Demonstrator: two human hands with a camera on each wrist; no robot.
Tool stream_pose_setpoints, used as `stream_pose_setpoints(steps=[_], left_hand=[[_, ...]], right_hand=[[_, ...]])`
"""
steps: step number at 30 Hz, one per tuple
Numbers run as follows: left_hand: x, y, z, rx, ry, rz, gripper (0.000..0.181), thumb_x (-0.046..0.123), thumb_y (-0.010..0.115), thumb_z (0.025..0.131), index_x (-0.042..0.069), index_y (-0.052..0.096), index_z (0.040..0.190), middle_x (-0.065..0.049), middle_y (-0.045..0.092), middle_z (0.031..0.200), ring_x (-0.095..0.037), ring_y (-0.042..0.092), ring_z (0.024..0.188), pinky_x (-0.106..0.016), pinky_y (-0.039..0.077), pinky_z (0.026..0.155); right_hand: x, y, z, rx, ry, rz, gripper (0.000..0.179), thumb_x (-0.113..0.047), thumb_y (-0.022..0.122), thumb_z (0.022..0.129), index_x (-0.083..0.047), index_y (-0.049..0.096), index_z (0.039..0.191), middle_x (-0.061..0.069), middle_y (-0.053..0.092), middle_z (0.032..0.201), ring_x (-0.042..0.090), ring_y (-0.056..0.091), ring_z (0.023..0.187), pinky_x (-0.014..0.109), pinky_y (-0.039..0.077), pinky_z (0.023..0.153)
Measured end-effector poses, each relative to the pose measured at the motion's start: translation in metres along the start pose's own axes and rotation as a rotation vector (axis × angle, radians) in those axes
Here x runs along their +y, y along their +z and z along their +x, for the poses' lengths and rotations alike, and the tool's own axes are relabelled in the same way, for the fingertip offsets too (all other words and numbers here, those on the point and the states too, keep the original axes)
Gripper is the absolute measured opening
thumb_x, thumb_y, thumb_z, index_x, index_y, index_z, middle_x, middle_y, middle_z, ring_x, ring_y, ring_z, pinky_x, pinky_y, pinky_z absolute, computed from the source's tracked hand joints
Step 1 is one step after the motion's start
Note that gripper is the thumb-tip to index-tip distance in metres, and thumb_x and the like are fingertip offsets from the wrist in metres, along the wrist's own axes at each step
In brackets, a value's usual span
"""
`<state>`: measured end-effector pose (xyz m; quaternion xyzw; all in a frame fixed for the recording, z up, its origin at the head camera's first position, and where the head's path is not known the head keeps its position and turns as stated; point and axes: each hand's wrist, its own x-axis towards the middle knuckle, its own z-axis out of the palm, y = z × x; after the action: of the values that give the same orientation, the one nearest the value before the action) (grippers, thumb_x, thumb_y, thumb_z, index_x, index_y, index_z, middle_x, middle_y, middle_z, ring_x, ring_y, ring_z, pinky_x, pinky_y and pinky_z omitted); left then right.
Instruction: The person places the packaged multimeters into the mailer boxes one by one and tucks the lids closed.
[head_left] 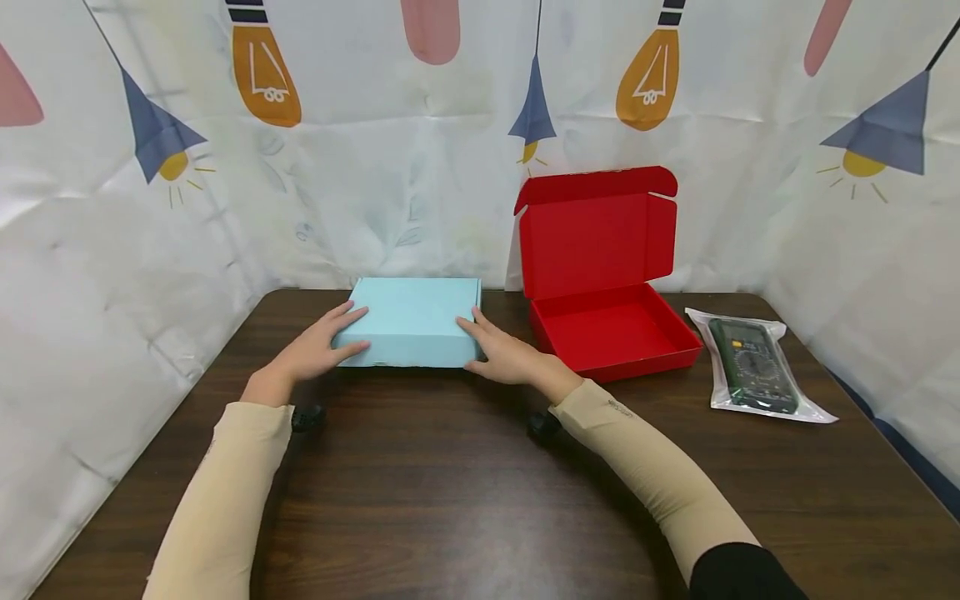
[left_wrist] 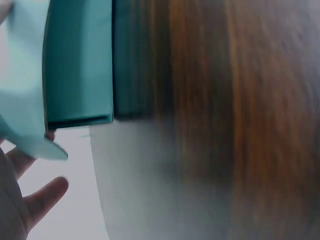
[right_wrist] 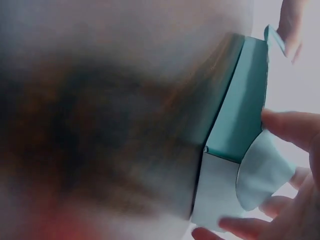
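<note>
A light blue cardboard box [head_left: 416, 308] lies on the table with its lid down over the front. In both wrist views the lid's front panel stands a little off the box, with side flaps [right_wrist: 265, 170] sticking out. My left hand [head_left: 311, 346] touches the box's left front corner, fingers spread, thumb along the front. At the right front corner my right hand [head_left: 510, 350] touches the box, its fingers extended on the lid's edge. The right wrist view has my thumb at the panel edge and other fingers beside the flap. Part of my left fingers is hidden behind a flap [left_wrist: 37, 142].
A red box [head_left: 611, 325] stands with its lid raised just right of the blue one. Farther right lies a dark green device [head_left: 753, 367] in a clear plastic bag. A printed white curtain [head_left: 420, 167] hangs behind the dark wooden table [head_left: 427, 467].
</note>
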<state>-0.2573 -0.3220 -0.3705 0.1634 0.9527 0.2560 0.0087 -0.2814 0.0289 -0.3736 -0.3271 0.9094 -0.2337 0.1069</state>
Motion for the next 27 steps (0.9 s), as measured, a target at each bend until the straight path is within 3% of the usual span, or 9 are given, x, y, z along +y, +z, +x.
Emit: stream_pose_setpoints(steps=[5, 10, 16, 22, 27], left_hand=[[0.009, 0.004, 0.007, 0.011, 0.007, 0.127, 0.071, 0.049, 0.052, 0.106, 0.01, 0.032, 0.162, -0.022, 0.018, 0.167, -0.049, 0.013, 0.151, -0.079, 0.017, 0.107], [0.014, 0.007, 0.013, 0.006, 0.017, 0.235, 0.071, 0.05, 0.048, 0.107, 0.01, 0.031, 0.162, -0.023, 0.02, 0.166, -0.047, 0.013, 0.152, -0.075, 0.018, 0.111], [0.018, 0.009, 0.018, -0.021, 0.014, 0.285, 0.073, 0.053, 0.044, 0.107, 0.01, 0.027, 0.163, -0.022, 0.018, 0.167, -0.049, 0.01, 0.152, -0.075, 0.015, 0.112], [0.019, 0.01, 0.021, -0.042, -0.002, 0.304, 0.076, 0.056, 0.044, 0.106, 0.012, 0.024, 0.164, -0.021, 0.015, 0.168, -0.05, 0.006, 0.152, -0.076, 0.015, 0.111], [0.022, 0.012, 0.025, -0.076, -0.021, 0.305, 0.08, 0.059, 0.044, 0.105, 0.011, 0.021, 0.165, -0.021, 0.011, 0.169, -0.051, 0.002, 0.152, -0.078, 0.016, 0.109]], right_hand=[[-0.006, 0.001, 0.008, -0.003, -0.047, -0.138, 0.089, -0.036, 0.068, 0.099, -0.014, 0.014, 0.166, 0.011, -0.003, 0.172, 0.046, -0.001, 0.154, 0.055, 0.037, 0.113], [-0.01, 0.0, 0.013, -0.005, -0.067, -0.236, 0.094, -0.038, 0.07, 0.098, -0.007, 0.013, 0.165, 0.009, 0.005, 0.172, 0.038, 0.002, 0.156, 0.053, 0.03, 0.118], [-0.011, -0.002, 0.015, -0.039, -0.059, -0.226, 0.096, -0.036, 0.072, 0.096, -0.008, 0.012, 0.165, 0.007, 0.007, 0.172, 0.033, 0.004, 0.157, 0.051, 0.032, 0.117], [-0.011, -0.004, 0.019, -0.074, -0.066, -0.2, 0.097, -0.034, 0.073, 0.096, -0.01, 0.01, 0.166, 0.007, 0.005, 0.172, 0.033, 0.0, 0.157, 0.044, 0.038, 0.114], [-0.012, -0.002, 0.022, -0.109, -0.059, -0.184, 0.1, -0.034, 0.073, 0.096, -0.009, 0.006, 0.166, 0.007, -0.001, 0.172, 0.036, -0.006, 0.156, 0.043, 0.036, 0.116]])
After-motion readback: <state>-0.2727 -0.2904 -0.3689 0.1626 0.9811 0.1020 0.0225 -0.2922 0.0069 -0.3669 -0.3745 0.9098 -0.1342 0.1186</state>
